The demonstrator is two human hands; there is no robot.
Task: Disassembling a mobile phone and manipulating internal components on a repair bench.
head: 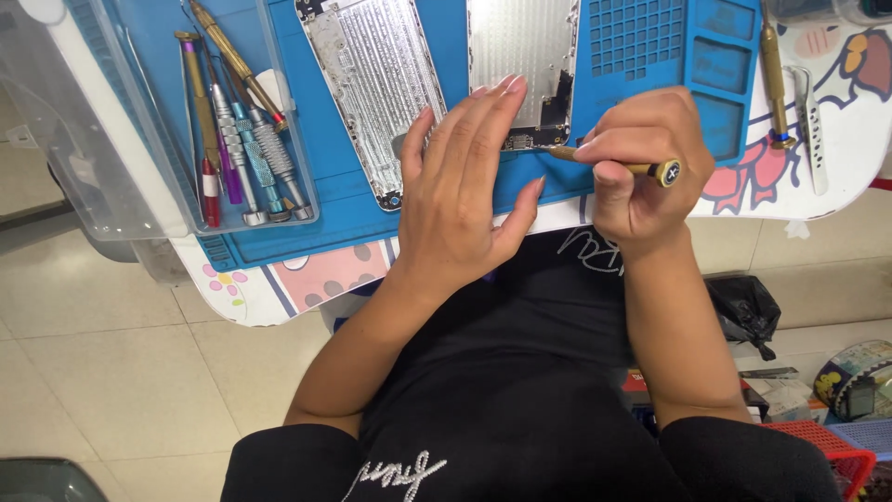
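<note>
Gold-handled screwdriver (pixel 609 164) is pinched in the curled fingers of the right hand (pixel 641 177), tip at the lower edge of a silver phone housing (pixel 525 56). The left hand (pixel 460 186) lies flat, fingers straight, pressing that housing on the blue mat (pixel 344 186).

Gold-handled precision screwdriver (pixel 609 164): slim shaft, round end cap with a cross mark facing the camera. It lies nearly level, tip pointing left, gripped between thumb and fingers of the right hand (pixel 641 163). Its tip meets the lower edge of a silver phone rear housing (pixel 520 56), near a dark cut-out with small components. The housing lies flat, inner side up, on the blue work mat (pixel 344 200), pinned under the fingertips of the flat left hand (pixel 460 191).
</note>
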